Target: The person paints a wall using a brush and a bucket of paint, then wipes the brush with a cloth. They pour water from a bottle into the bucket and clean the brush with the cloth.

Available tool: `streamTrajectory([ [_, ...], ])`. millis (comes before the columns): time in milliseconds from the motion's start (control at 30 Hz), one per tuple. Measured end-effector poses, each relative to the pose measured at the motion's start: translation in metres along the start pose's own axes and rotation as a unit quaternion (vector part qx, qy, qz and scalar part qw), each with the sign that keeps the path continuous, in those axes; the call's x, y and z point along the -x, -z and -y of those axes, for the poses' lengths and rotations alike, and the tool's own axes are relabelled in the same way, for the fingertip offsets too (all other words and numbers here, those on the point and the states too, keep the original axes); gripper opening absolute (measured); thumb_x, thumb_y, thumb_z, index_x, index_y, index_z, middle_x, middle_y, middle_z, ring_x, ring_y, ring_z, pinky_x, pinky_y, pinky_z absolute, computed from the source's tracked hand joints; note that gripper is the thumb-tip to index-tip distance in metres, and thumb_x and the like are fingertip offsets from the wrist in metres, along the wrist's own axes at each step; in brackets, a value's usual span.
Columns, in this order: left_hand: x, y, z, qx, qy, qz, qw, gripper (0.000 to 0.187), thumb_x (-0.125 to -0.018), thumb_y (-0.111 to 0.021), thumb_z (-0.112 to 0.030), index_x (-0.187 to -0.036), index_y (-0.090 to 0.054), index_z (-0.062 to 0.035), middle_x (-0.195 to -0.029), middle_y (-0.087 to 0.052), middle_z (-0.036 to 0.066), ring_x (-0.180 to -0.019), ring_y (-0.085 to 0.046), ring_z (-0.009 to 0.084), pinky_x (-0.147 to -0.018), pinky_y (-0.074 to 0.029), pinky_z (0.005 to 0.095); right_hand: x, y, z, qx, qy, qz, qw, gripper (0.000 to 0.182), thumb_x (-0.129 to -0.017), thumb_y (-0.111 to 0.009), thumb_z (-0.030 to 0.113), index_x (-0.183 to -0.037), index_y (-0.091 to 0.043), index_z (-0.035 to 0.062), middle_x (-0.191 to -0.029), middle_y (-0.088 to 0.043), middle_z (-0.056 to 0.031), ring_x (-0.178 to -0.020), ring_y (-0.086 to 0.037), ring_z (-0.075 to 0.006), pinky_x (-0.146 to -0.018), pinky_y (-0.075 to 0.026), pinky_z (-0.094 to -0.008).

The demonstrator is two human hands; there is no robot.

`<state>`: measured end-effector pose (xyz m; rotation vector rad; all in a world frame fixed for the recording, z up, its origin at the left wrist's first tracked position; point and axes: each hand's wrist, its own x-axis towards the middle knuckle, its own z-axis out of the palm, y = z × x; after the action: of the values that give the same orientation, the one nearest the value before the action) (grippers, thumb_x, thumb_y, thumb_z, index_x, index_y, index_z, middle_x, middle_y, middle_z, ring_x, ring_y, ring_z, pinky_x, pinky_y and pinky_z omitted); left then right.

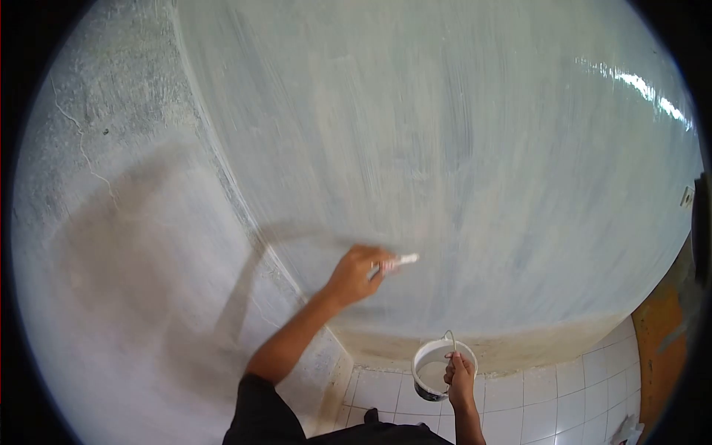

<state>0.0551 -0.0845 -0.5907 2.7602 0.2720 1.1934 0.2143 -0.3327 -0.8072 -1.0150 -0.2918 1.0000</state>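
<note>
Wall (pixel 460 133): filling most of the view, showing wet streaky whitish coat on the right face, duller patchy grey on the left face past the corner, glare shining at upper right.
Floor (pixel 564 400): showing white tiles at the bottom right, meeting an unpainted tan strip along the wall base.
Door frame (pixel 660 348): showing orange-brown at the right edge, partly cut off.
Bucket (pixel 437 367): hanging low near the floor, below and right of the brush, white paint sitting inside, thin wire bail rising from the rim.
Bucket handling: likely moderately heavy and sloshing with liquid, rim probably slick with paint; gripping at the bail or rim and keeping it level looking safest.
Left hand (pixel 360 274): reaching up toward the wall, fingers curling tight around the brush handle.
Right hand (pixel 460 378): closing on the bucket at its near rim, fingers wrapping over the edge; exact grip on bail versus rim hard to tell.
Brush (pixel 397 262): lying nearly horizontal, pale tip pressing on or just off the painted wall, right of the corner.
Brush handling: light, stiff handle, soft bristles, likely slippery if wet; holding mid-handle.
</note>
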Motion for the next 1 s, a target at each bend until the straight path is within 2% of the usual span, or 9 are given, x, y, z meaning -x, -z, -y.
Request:
streamTrajectory([
  [100, -0.072, 0.041, -0.012, 0.022, 0.012, 0.041, 0.999, 0.024, -0.079, -0.067, -0.001, -0.103, -0.07, -0.0069, -0.098, -0.071, 0.01, -0.091, -0.067, 0.0243, -0.085, -0.049, 0.0353, -0.002, 0.006, -0.011, -0.006, -0.003, -0.004, 1.0, 0.025, -0.101, -0.049, 0.028, -0.092, -0.058, 0.006, -0.06, -0.028, 0.0097, -0.046, -0.022, -0.0013, -0.041, -0.016, -0.0212],
  [167, -0.113, 0.068, -0.011, 0.064, -0.002, 0.004, 0.998, 0.021, -0.081, -0.066, -0.002, -0.102, -0.07, -0.0064, -0.098, -0.071, 0.009, -0.095, -0.067, 0.021, -0.084, -0.051, 0.0338, 0.004, 0.009, -0.013, -0.009, -0.001, -0.013, 1.0, 0.025, -0.101, -0.05, 0.028, -0.092, -0.057, 0.0064, -0.059, -0.027, 0.0095, -0.046, -0.022, -0.0018, -0.041, -0.016, -0.0214],
  [233, -0.149, 0.103, -0.024, 0.001, -0.003, 0.002, 1.0, 0.019, -0.083, -0.068, -0.005, -0.102, -0.07, -0.0063, -0.097, -0.072, 0.009, -0.096, -0.067, 0.018, -0.085, -0.051, 0.033, 0.007, 0.014, -0.014, -0.014, 0.003, -0.022, 1.0, 0.025, -0.101, -0.05, 0.028, -0.092, -0.057, 0.0063, -0.06, -0.028, 0.0094, -0.046, -0.022, -0.0018, -0.041, -0.017, -0.0215],
  [367, -0.201, 0.157, -0.023, -0.116, -0.109, -0.079, 0.984, 0.019, -0.085, -0.069, -0.013, -0.103, -0.07, -0.0062, -0.098, -0.072, 0.008, -0.093, -0.067, 0.0178, -0.089, -0.051, 0.0347, 0.008, 0.035, -0.019, -0.024, 0.006, -0.051, 0.998, 0.025, -0.101, -0.049, 0.028, -0.093, -0.057, 0.0058, -0.06, -0.028, 0.0092, -0.045, -0.022, -0.0017, -0.041, -0.017, -0.0212],
  [533, -0.232, 0.204, -0.05, -0.139, -0.162, -0.238, 0.948, 0.019, -0.084, -0.067, -0.005, -0.103, -0.071, -0.0039, -0.1, -0.072, 0.009, -0.095, -0.068, 0.0202, -0.086, -0.054, 0.0318, 0.015, 0.057, -0.011, -0.019, 0.019, -0.071, 0.997, 0.025, -0.101, -0.049, 0.028, -0.092, -0.057, 0.0058, -0.06, -0.028, 0.0093, -0.046, -0.023, -0.0013, -0.04, -0.017, -0.0209],
  [633, -0.241, 0.197, -0.047, -0.102, -0.202, -0.355, 0.907, 0.024, -0.083, -0.066, 0.0, -0.106, -0.07, -0.0033, -0.103, -0.072, 0.01, -0.097, -0.069, 0.0217, -0.086, -0.054, 0.0309, 0.019, 0.068, -0.012, -0.022, 0.023, -0.085, 0.996, 0.024, -0.101, -0.049, 0.027, -0.092, -0.057, 0.0059, -0.061, -0.028, 0.0092, -0.046, -0.023, -0.0011, -0.04, -0.017, -0.0205],
  [733, -0.24, 0.177, -0.023, -0.213, -0.3, -0.383, 0.847, 0.028, -0.081, -0.068, 0.002, -0.108, -0.07, -0.0035, -0.106, -0.071, 0.01, -0.099, -0.068, 0.0234, -0.086, -0.054, 0.0315, 0.015, 0.072, -0.013, -0.022, 0.02, -0.087, 0.996, 0.024, -0.101, -0.049, 0.027, -0.092, -0.057, 0.006, -0.061, -0.029, 0.0091, -0.046, -0.023, -0.001, -0.04, -0.017, -0.0203],
  [900, -0.174, 0.067, 0.005, -0.205, -0.276, -0.32, 0.883, 0.029, -0.079, -0.073, -0.004, -0.107, -0.069, -0.0021, -0.116, -0.067, 0.013, -0.109, -0.064, 0.0281, -0.091, -0.054, 0.0372, 0.017, 0.08, -0.013, -0.012, 0.016, -0.083, 0.996, 0.024, -0.101, -0.049, 0.027, -0.092, -0.057, 0.0058, -0.061, -0.029, 0.0092, -0.046, -0.023, -0.001, -0.04, -0.017, -0.0205],
  [1000, -0.116, -0.024, 0.016, -0.152, -0.232, -0.325, 0.904, 0.021, -0.072, -0.078, -0.004, -0.093, -0.073, -0.0023, -0.115, -0.066, 0.013, -0.111, -0.063, 0.0288, -0.091, -0.055, 0.0369, 0.016, 0.081, -0.015, -0.012, 0.006, -0.076, 0.997, 0.024, -0.101, -0.049, 0.027, -0.092, -0.057, 0.0056, -0.061, -0.029, 0.0092, -0.046, -0.023, -0.0011, -0.04, -0.016, -0.0207],
])
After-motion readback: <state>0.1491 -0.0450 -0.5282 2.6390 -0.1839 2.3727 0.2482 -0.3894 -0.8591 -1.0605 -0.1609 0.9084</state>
